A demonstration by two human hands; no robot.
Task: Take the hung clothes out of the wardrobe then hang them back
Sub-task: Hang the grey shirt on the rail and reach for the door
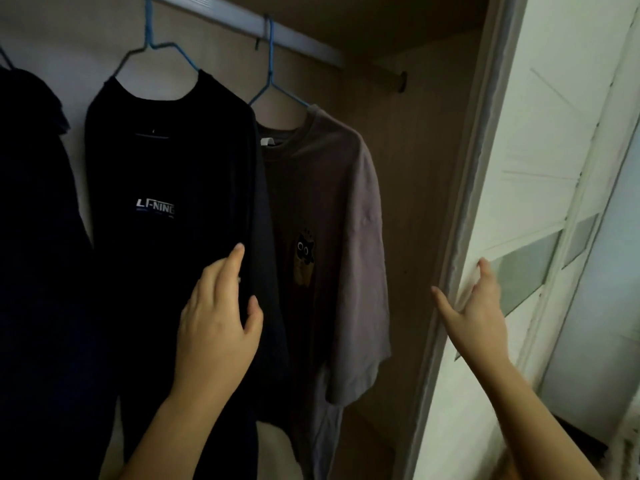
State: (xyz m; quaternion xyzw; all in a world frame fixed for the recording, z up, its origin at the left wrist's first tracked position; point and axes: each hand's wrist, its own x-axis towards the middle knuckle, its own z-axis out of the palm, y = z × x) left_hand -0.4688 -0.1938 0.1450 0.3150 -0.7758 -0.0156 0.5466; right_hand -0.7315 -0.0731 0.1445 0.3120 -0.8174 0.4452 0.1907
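Note:
A dark navy T-shirt [166,174] with white lettering hangs on a blue hanger [152,46] from the wardrobe rail [304,43]. To its right a grey-brown T-shirt [339,202] with a small cartoon print hangs on a second blue hanger [272,81]. Another dark garment [31,202] hangs at the far left. My left hand [218,317] is open, fingers resting against the navy shirt's front. My right hand [474,306] is open, fingers touching the edge of the white sliding door [540,168].
The wardrobe's brown side panel [415,202] stands right of the grey shirt, with a gap between them. The door frame edge [460,237] runs down beside my right hand. A glass strip [523,271] crosses the door.

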